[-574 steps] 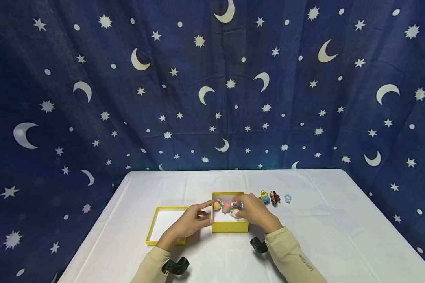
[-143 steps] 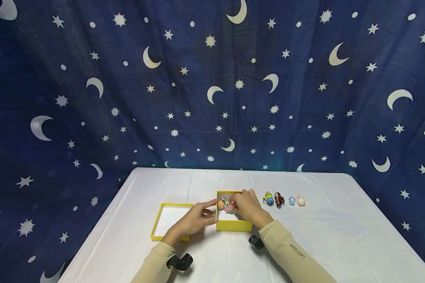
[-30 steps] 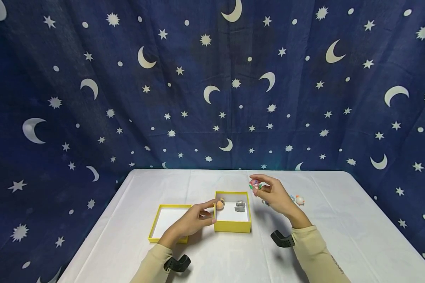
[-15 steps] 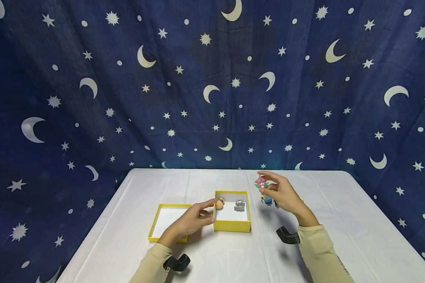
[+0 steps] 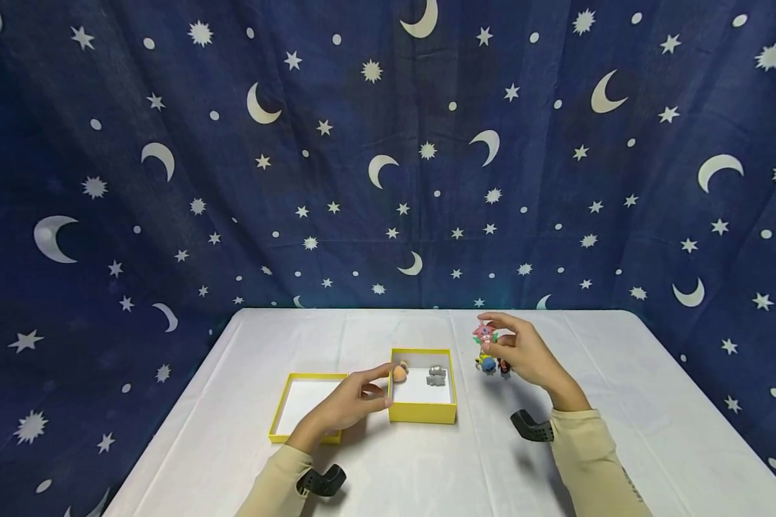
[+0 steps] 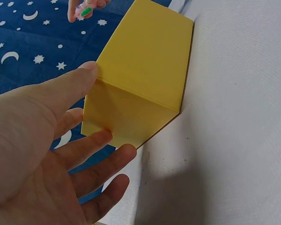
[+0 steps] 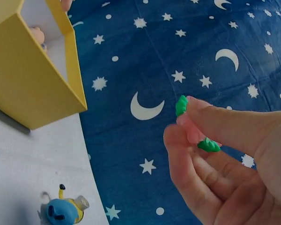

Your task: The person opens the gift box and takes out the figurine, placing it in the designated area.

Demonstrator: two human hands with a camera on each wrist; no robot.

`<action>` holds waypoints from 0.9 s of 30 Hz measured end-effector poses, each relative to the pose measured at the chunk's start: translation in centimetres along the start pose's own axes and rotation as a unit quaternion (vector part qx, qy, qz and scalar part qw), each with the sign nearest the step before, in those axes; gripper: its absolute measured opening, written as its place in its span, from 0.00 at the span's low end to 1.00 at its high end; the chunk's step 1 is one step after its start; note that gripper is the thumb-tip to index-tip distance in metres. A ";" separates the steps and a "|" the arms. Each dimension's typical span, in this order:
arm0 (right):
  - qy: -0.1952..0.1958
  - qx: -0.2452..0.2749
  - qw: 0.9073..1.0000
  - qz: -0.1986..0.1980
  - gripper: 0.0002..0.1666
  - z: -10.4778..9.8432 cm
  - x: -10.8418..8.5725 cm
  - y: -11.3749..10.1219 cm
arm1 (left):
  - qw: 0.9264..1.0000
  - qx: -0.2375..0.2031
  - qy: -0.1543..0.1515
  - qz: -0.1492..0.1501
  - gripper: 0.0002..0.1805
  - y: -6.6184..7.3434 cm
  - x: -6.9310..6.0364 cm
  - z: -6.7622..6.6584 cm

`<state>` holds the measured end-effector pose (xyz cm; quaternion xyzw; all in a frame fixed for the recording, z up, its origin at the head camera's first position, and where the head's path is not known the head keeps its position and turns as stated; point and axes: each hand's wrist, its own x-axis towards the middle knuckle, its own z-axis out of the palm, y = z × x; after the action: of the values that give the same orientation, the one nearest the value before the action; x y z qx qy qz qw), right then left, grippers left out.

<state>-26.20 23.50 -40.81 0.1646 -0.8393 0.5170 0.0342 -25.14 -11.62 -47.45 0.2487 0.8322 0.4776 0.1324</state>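
My right hand (image 5: pixel 524 352) pinches a small pink toy figure with green leaf-like parts (image 5: pixel 484 334) between thumb and fingers, held in the air right of the yellow box (image 5: pixel 422 412). My left hand (image 5: pixel 349 401) rests against the box's left side, thumb at the near corner and fingers spread, as the left wrist view shows. Inside the open box sit an orange-headed figure (image 5: pixel 399 373) and a grey figure (image 5: pixel 436 375). Below the pink figure, a yellow-and-blue Minion figure (image 7: pixel 63 211) lies on the table, beside a dark red figure (image 5: pixel 504 366) partly covered by my hand.
A yellow-rimmed box lid (image 5: pixel 300 406) lies inside up on the white tablecloth (image 5: pixel 427 474), left of the box and partly behind my left forearm. A dark blue curtain (image 5: pixel 336 179) with moons and stars hangs behind the table.
My right hand has lifted the pink figure out of the box and carried it right, over the Minion figure. Earlier, a white-and-orange figure left the box for the table. The left hand stays put.
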 end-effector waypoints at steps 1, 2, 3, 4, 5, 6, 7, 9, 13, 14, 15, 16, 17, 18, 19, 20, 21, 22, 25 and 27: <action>0.002 -0.008 1.000 -0.001 0.30 -0.1 0.0 0.1 | 1.000 0.001 0.000 -0.001 0.35 0.0 0.0 0.0; 0.004 -0.019 1.000 -0.003 0.29 -0.2 0.0 0.1 | 1.000 0.001 -0.001 -0.002 0.35 0.0 0.0 0.0; 0.006 -0.028 1.000 -0.004 0.28 -0.3 0.0 0.2 | 1.000 0.001 -0.001 -0.002 0.35 0.0 0.0 0.0; 0.007 -0.038 0.999 -0.007 0.27 -0.3 0.0 0.3 | 1.000 0.002 -0.002 -0.002 0.35 0.1 0.0 0.0; 0.009 -0.047 0.999 -0.008 0.26 -0.4 0.0 0.3 | 1.000 0.002 -0.002 -0.001 0.35 0.1 0.0 0.0; 0.010 -0.053 0.998 -0.009 0.26 -0.5 -0.1 0.4 | 1.000 0.002 -0.002 0.001 0.35 0.1 0.0 0.1; 0.010 -0.059 0.998 -0.008 0.25 -0.5 -0.1 0.5 | 1.000 0.002 -0.002 0.003 0.35 0.1 0.0 0.0; 0.008 -0.062 0.998 -0.008 0.24 -0.6 -0.1 0.6 | 1.000 0.004 -0.002 0.009 0.35 0.2 0.0 0.0; 0.001 -0.065 0.998 -0.006 0.23 -0.7 0.0 1.0 | 1.000 0.006 -0.003 0.017 0.34 0.1 -0.1 0.0; -0.001 -0.066 0.998 -0.008 0.23 -0.8 0.0 1.1 | 1.000 0.005 -0.004 0.017 0.35 0.1 -0.1 -0.1; -0.005 -0.066 0.998 -0.009 0.23 -0.8 0.1 1.2 | 1.000 0.004 -0.004 0.017 0.35 0.1 -0.1 -0.1; -0.008 -0.066 0.998 -0.009 0.23 -0.8 0.1 1.3 | 1.000 0.003 -0.004 0.017 0.35 0.1 -0.1 -0.1; -0.012 -0.066 0.998 -0.011 0.23 -0.9 0.1 1.4 | 1.000 0.002 -0.005 0.016 0.35 0.1 -0.1 -0.1; -0.016 -0.066 0.998 -0.011 0.23 -0.9 0.1 1.6 | 1.000 0.002 -0.004 0.017 0.35 0.1 -0.1 -0.1; -0.022 -0.065 0.998 -0.012 0.23 -0.9 0.2 1.7 | 1.000 0.002 -0.004 0.017 0.35 0.0 -0.1 -0.1; -0.026 -0.064 0.998 -0.011 0.23 -1.0 0.2 1.8 | 1.000 0.003 -0.004 0.017 0.35 0.0 -0.1 -0.1; -0.031 -0.062 0.998 -0.008 0.23 -1.0 0.2 1.9 | 1.000 0.002 -0.004 0.018 0.35 0.0 -0.1 -0.1; -0.034 -0.062 0.997 -0.008 0.23 -0.9 0.2 2.0 | 1.000 0.003 -0.005 0.019 0.35 0.0 -0.1 -0.1; -0.046 -0.058 0.997 -0.009 0.22 -0.9 0.2 2.3 | 1.000 0.002 -0.006 0.017 0.35 -0.1 0.0 -0.1; -0.055 -0.060 0.997 -0.012 0.22 -0.8 0.2 2.6 | 1.000 0.005 -0.007 0.020 0.35 -0.2 0.1 -0.1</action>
<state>-27.25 25.23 -42.58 0.2006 -0.8674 0.4554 0.0039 -25.32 -11.71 -47.54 0.2694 0.8283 0.4744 0.1279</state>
